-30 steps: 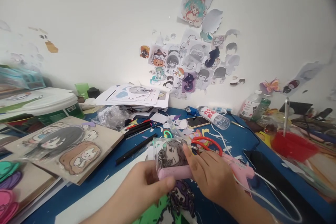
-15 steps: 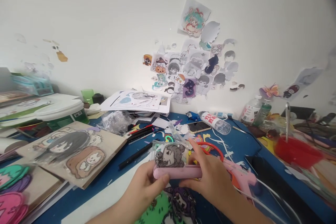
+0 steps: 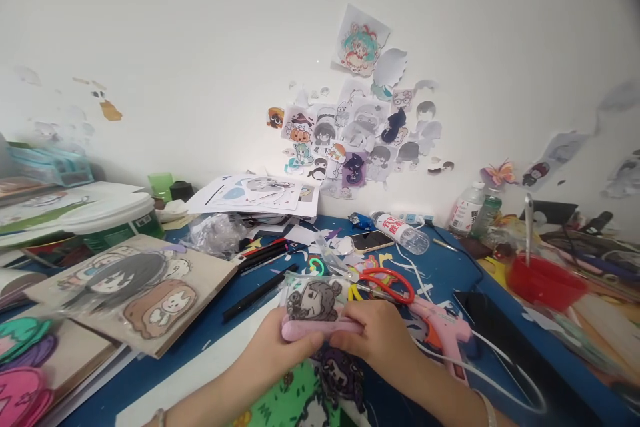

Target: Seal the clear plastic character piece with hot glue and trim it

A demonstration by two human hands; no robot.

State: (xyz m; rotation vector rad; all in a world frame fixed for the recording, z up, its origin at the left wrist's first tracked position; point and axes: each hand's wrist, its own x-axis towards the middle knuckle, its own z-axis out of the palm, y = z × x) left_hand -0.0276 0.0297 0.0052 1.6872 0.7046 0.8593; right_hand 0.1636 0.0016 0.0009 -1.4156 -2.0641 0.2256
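Observation:
In front of me both hands hold a smooth pink bar-shaped piece point(image 3: 313, 327) level. My left hand point(image 3: 277, 343) closes on its left end, thumb along the near side. At the right end, my right hand point(image 3: 380, 330) grips with the thumb below and fingers above. A grey cartoon-character cutout point(image 3: 314, 300) in clear film stands just behind the bar; whether it is joined to it I cannot tell. Below my hands lie a green printed piece point(image 3: 287, 395) and a dark purple cartoon cutout point(image 3: 341, 373). Red-handled scissors point(image 3: 387, 283) lie beyond my right hand.
A pink glue gun point(image 3: 443, 327) with a white cord is on the right, near a red container point(image 3: 545, 283). Leftward are a board with cartoon cutouts point(image 3: 145, 287) and a black pen point(image 3: 257, 293). A bottle point(image 3: 403, 232) and phone point(image 3: 373, 241) lie at the back.
My right hand's raised fingers have folded down onto the pink bar, and the hand now covers its right end. The bar has shifted slightly left in view, as the whole scene has.

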